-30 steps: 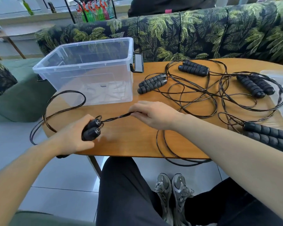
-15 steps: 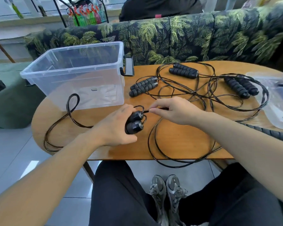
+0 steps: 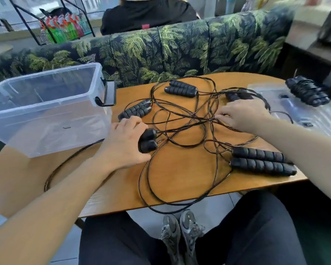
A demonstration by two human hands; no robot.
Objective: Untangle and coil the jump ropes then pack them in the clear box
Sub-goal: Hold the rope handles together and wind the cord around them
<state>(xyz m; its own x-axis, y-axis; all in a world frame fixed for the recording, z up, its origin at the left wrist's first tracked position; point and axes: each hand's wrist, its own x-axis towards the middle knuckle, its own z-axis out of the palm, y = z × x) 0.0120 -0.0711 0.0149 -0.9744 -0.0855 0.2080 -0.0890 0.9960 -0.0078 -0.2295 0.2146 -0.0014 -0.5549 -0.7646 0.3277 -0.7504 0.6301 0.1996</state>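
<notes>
Left hand (image 3: 125,141): I grip two handles (image 3: 147,140), ends pointing right.
Right hand (image 3: 242,115): pinching cords in the tangle (image 3: 189,119).
Box (image 3: 46,109): beside my left hand.

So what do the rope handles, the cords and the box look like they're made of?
Handles: matte black, ribbed, probably foam or soft rubber grips. Cords: thin, glossy dark, likely plastic-coated cable; core not visible. Box: clear, slightly frosted rigid plastic, see-through walls, black latch.
</notes>
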